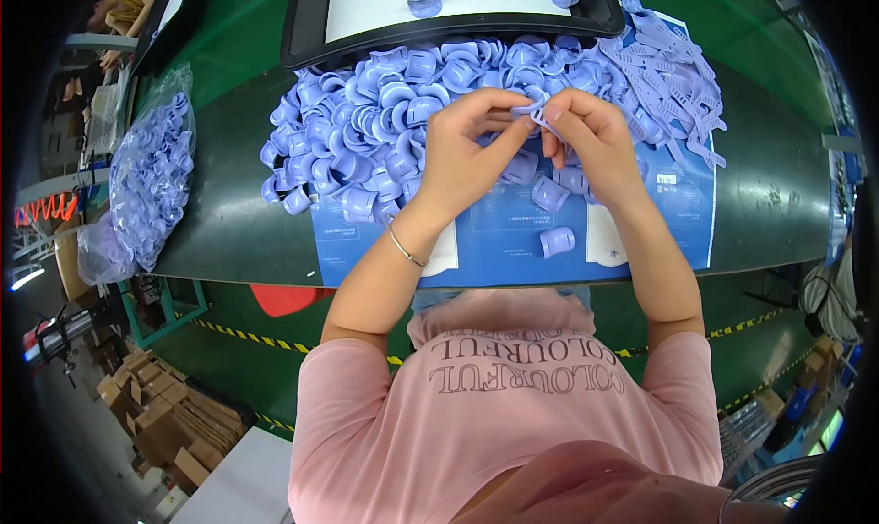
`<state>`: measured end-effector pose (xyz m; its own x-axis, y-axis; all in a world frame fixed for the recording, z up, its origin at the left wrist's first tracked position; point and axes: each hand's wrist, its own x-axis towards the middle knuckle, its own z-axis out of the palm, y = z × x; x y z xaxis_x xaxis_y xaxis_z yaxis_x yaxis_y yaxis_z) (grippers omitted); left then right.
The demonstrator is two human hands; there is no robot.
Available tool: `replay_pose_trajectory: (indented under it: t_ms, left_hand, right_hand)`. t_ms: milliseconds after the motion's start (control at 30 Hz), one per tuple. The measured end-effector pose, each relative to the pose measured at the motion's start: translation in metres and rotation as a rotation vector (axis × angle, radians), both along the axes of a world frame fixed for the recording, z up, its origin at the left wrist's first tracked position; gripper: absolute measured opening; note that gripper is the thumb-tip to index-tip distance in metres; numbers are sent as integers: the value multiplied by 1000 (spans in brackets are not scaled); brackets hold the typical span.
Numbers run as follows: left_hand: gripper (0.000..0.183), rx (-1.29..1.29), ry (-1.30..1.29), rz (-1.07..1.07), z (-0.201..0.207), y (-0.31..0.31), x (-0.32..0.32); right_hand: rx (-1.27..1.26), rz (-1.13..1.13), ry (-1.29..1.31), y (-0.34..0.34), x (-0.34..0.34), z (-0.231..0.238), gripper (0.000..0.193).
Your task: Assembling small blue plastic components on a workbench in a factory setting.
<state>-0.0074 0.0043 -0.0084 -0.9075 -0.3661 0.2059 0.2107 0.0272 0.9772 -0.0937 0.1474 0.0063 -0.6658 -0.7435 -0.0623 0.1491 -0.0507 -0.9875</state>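
Note:
My left hand (476,144) and my right hand (593,137) meet over the table, fingertips close together. Between them is a small curved lavender plastic piece (528,109), pinched by my left thumb and fingers. My right thumb and fingers close on a slotted lavender plastic strip (540,114) that touches the curved piece. Fingers hide much of both parts. Behind my hands spreads a big heap of curved lavender plastic pieces (385,112). To the right lies a pile of flat slotted lavender strips (673,75). One curved piece (557,242) rests alone near the table's front edge.
A black-rimmed tray with a white base (366,6) stands behind the heap, holding two lavender pieces. Blue printed sheets (494,222) cover part of the dark green table (247,222). At the left edge sits a clear bag of lavender parts (151,176). Cardboard boxes (165,414) stand on the floor.

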Motion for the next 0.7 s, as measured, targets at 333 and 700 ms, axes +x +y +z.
replay_pose_trajectory:
  t_ms: [333,700]
  left_hand:
    - [16,261,-15,-72,3,-3,-1]
    - [9,-510,166,92,1,0,-2]
  right_hand:
    - [54,-136,415,-4,8,-5,12]
    - [-2,-208,671,-9,7,1,16]
